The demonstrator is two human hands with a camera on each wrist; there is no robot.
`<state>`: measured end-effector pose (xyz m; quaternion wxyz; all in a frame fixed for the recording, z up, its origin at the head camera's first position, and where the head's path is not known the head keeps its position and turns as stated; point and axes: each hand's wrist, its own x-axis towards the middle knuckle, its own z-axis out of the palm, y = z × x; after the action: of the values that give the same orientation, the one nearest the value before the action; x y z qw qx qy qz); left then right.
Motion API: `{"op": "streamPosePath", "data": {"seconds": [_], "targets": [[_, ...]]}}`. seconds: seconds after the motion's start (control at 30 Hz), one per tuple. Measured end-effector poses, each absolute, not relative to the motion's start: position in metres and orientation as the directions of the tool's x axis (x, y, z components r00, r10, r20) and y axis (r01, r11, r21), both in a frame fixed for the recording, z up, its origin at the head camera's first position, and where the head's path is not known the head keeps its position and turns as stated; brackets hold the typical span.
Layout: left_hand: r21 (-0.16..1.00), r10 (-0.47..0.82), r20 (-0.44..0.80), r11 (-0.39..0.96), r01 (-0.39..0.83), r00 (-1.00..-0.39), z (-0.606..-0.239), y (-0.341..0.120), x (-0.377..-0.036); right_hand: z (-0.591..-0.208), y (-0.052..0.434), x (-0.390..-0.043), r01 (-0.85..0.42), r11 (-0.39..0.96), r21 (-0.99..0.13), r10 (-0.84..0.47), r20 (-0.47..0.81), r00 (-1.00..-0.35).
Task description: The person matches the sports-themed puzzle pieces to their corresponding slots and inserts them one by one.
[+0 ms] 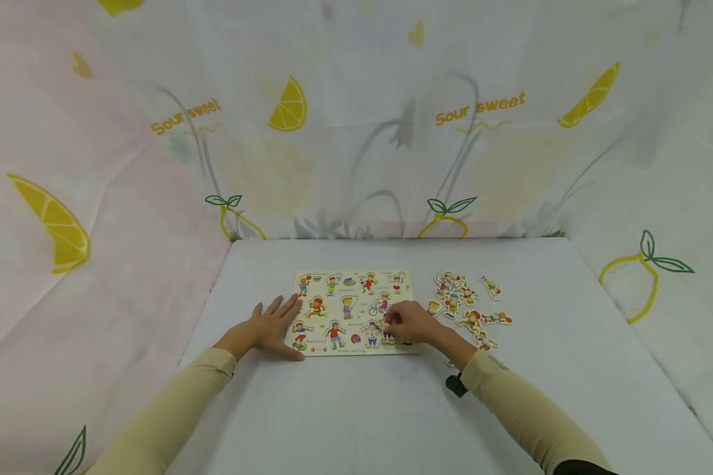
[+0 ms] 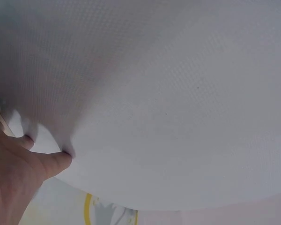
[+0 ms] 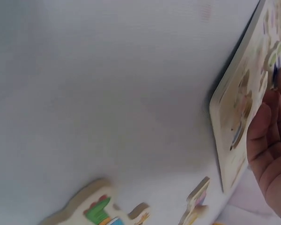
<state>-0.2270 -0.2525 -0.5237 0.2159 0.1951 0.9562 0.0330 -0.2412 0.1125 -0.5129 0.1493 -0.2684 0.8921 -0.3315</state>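
A wooden puzzle board (image 1: 356, 290) printed with cartoon children lies flat in the middle of the white table. My left hand (image 1: 273, 323) lies flat with its fingers spread, the fingertips on the board's left edge; in the left wrist view the left hand (image 2: 14, 178) presses on the white cloth. My right hand (image 1: 410, 323) is curled over the board's lower right part and pinches a small puzzle piece (image 1: 386, 323) against it. In the right wrist view the right hand's fingers (image 3: 271, 154) bend beside the board (image 3: 239, 108).
Several loose cut-out pieces (image 1: 466, 307) lie scattered on the table right of the board; two of these pieces (image 3: 98, 211) show in the right wrist view. A lemon-print cloth backdrop (image 1: 356, 132) closes in the back and sides. White tabletop (image 1: 392, 409) stretches in front.
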Motion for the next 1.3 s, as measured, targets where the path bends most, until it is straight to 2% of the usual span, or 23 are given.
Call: {"op": "streamPosePath", "data": {"seconds": [0.63, 1.3], "targets": [[0.165, 0.415, -0.380, 0.910, 0.380, -0.827, -0.523, -0.257, -0.229, -0.520, 0.088, -0.246, -0.335, 0.626, -0.704, -0.591, -0.148, -0.793], [0.155, 0.404, -0.374, 0.915, 0.373, -0.835, -0.525, -0.254, -0.227, -0.520, 0.080, -0.243, -0.374, 0.664, -0.648, -0.574, -0.120, -0.810]]}}
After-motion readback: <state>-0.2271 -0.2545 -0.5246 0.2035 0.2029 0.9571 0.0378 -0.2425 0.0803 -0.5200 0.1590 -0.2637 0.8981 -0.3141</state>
